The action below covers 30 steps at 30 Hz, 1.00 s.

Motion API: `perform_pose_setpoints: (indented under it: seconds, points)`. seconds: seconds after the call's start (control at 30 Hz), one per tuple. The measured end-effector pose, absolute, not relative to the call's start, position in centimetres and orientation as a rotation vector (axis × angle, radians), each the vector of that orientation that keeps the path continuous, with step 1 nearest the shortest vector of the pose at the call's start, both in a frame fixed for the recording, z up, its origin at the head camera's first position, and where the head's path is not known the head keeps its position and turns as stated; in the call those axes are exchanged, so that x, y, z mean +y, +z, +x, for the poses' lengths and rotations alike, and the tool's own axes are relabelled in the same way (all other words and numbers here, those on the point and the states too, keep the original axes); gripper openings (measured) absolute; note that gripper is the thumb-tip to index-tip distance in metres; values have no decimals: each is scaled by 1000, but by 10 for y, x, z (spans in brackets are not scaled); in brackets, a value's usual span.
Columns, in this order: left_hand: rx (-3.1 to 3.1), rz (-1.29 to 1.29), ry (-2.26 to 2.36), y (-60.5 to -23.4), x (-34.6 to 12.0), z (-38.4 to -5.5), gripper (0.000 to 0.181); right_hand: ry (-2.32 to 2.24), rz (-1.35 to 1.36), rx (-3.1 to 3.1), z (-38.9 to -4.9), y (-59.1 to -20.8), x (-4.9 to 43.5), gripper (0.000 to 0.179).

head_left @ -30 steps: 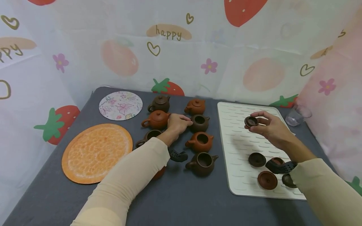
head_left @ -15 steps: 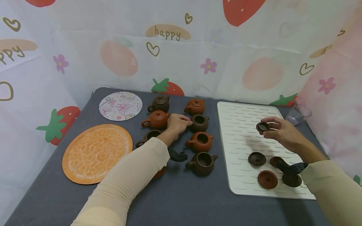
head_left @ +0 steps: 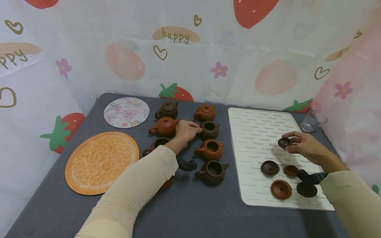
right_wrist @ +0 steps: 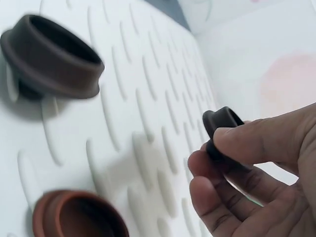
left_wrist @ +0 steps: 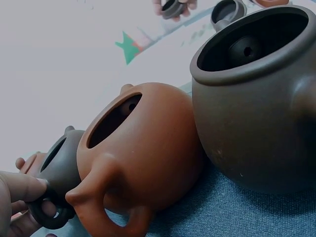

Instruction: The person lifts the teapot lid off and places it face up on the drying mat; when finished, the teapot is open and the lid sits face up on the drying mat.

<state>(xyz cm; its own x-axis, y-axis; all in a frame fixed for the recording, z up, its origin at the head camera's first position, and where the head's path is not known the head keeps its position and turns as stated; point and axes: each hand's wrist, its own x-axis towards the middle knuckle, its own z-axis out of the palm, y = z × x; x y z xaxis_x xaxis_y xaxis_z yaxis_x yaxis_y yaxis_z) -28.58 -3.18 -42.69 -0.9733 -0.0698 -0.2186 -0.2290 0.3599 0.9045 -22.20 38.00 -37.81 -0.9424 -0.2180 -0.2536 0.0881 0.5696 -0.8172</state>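
- Head view: we see the right hand (head_left: pixel 306 147) pinching a dark lid (head_left: pixel 284 143), hollow side up, above the white mat (head_left: pixel 250 132).
- Since the earlier frames, it has moved rightward and closer to four other lids (head_left: pixel 270 168) on the mat.
- Our left hand (head_left: pixel 187 130) stays gripping the handle of the uncovered brown teapot (head_left: pixel 209 131).
- We judge the uncovering done, the lid not yet set down.
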Motion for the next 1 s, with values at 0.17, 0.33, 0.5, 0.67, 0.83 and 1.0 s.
perform_pose_setpoints:
  seconds: [0.17,0.33,0.5,0.67,0.83,1.0]
  points:
    - [2468,-271,1680,-428,-32,-286,5,-1254,-56,2477,-221,-386,388,56]
    - [2469,-271,1678,-429,-33,-286,6,-1164,-57,2504,-220,-392,391,56]
    - [2472,-264,1683,-429,-33,-286,6,-1090,-69,2539,-219,-393,392,53]
    - [2477,-252,1679,-430,-33,-286,6,-1050,-76,2547,-219,-395,395,50]
    - [2479,-241,1685,-429,-33,-286,6,-974,-98,2580,-221,-398,399,49]
    - [2480,-238,1691,-428,-34,-285,6,-847,-120,2647,-223,-401,399,49]
